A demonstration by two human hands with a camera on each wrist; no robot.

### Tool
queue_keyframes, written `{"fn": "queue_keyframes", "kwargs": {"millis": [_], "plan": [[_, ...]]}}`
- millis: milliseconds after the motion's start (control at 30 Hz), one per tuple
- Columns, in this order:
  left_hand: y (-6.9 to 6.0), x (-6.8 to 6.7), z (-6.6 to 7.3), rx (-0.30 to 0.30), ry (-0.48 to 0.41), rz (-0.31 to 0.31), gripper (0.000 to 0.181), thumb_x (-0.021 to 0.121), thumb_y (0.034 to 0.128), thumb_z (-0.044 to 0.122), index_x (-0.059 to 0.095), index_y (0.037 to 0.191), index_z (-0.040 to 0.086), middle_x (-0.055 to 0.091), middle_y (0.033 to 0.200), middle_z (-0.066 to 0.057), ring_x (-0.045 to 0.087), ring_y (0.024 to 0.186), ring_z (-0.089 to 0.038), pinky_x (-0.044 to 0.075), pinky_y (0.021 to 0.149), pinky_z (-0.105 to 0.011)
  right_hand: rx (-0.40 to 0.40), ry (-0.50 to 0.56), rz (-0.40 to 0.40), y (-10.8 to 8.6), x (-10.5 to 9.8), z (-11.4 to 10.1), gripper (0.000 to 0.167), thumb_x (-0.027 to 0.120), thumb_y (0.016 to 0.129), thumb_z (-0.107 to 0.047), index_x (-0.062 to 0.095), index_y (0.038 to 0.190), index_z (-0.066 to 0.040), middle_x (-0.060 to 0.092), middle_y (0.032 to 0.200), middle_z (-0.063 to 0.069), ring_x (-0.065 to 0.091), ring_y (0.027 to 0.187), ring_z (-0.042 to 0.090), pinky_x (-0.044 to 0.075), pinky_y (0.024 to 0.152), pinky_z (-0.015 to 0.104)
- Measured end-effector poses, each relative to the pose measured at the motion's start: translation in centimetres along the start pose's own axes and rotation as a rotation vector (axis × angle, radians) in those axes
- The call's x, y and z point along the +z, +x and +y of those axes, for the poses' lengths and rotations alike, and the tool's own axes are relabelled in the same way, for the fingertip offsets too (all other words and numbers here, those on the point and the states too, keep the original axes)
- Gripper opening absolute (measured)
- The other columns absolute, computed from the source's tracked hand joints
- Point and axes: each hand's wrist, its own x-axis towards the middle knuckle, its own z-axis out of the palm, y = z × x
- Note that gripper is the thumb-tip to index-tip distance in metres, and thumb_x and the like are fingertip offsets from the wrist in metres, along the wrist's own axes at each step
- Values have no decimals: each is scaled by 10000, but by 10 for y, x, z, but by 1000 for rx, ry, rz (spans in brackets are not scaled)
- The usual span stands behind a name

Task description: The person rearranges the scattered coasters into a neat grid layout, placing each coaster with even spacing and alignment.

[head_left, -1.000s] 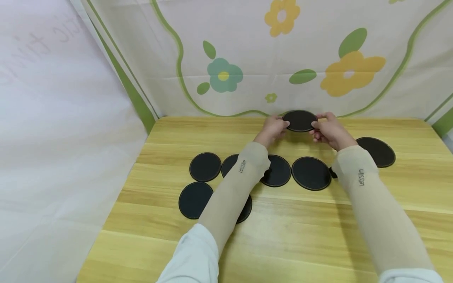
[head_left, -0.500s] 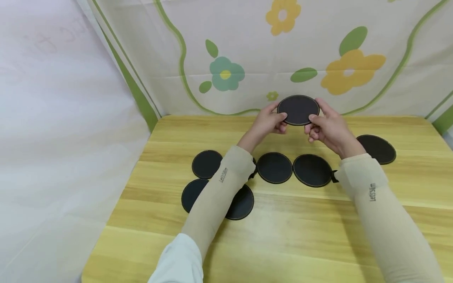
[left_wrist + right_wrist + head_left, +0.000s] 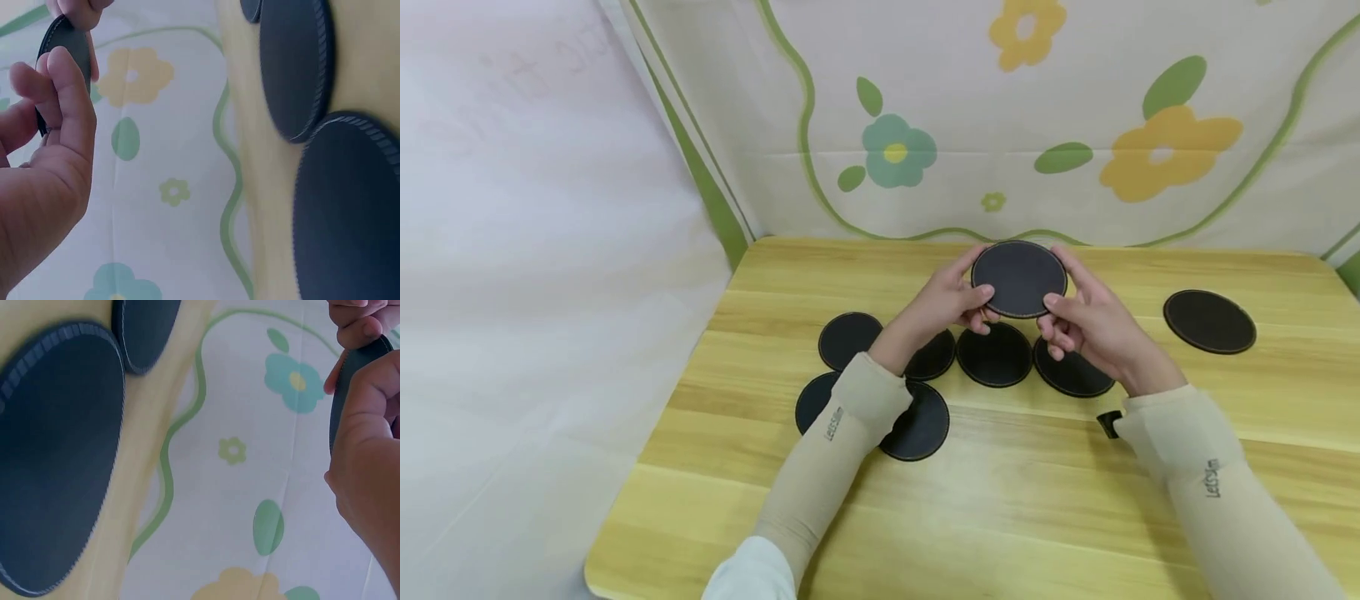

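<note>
Between both hands a round black coaster (image 3: pixel 1019 279) with a stitched rim is held up above the table, its face tilted toward the head camera. The left hand (image 3: pixel 951 298) pinches its left edge, thumb in front and fingers behind. On the opposite edge the right hand (image 3: pixel 1093 321) pinches it the same way. Below the hands lies a row of like coasters, among them one at the middle (image 3: pixel 995 356) and one partly covered by the right hand, a coaster (image 3: pixel 1078 372). In the left wrist view the held coaster (image 3: pixel 74 53) appears nearly edge-on.
More coasters lie at the left: a back-left coaster (image 3: pixel 850 340) and a front coaster (image 3: pixel 917 422), with the left forearm over others. A lone coaster (image 3: pixel 1210 322) lies at the right. The wooden table (image 3: pixel 1000 517) meets a flowered cloth (image 3: pixel 970 108) at its back edge.
Both hands rose with the coaster from the table's back edge, tilting its face up, then drew it nearer and lower over the row. The lying coasters have stayed in place.
</note>
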Motion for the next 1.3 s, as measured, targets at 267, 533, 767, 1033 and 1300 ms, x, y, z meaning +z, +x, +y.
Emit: {"fn": "queue_keyframes", "kwargs": {"millis": [267,533,767,1033,1300], "plan": [[-30,11,-16,-47,13,23,720,523,1055,42,156,1638,250,549,562,-132,621,565,-204,604,686,-384,32,-87,7,-22,16,14,796,423,1088,-39,-129,1624,-245,650,682,75,462,463,153,542,502,311],[-56,19,-25,-66,56,52,716,564,1037,41,206,1630,225,680,682,-158,574,478,-184,588,671,-471,36,-135,1,-44,33,26,791,431,1090,-51,-133,1622,-211,636,686,79,431,467,158,537,483,304],[-77,27,-38,-55,88,68,729,577,1027,40,198,1631,190,712,740,-179,587,475,-264,536,562,-384,45,-173,-11,-60,42,38,778,428,1094,-61,-118,1624,-221,633,692,72,435,472,153,548,486,307],[-93,35,-46,-51,84,91,726,586,1020,21,225,1624,201,696,726,-228,563,458,-255,578,598,-425,68,-203,20,-73,47,51,759,445,1089,-67,-67,1627,-220,629,679,52,370,460,201,541,476,329],[-111,43,-53,-76,40,94,706,580,1017,16,239,1619,157,679,651,-113,573,467,-232,537,549,-330,102,-189,18,-87,53,60,741,437,1085,-58,-70,1615,-163,612,673,54,330,459,250,538,474,344]]}}
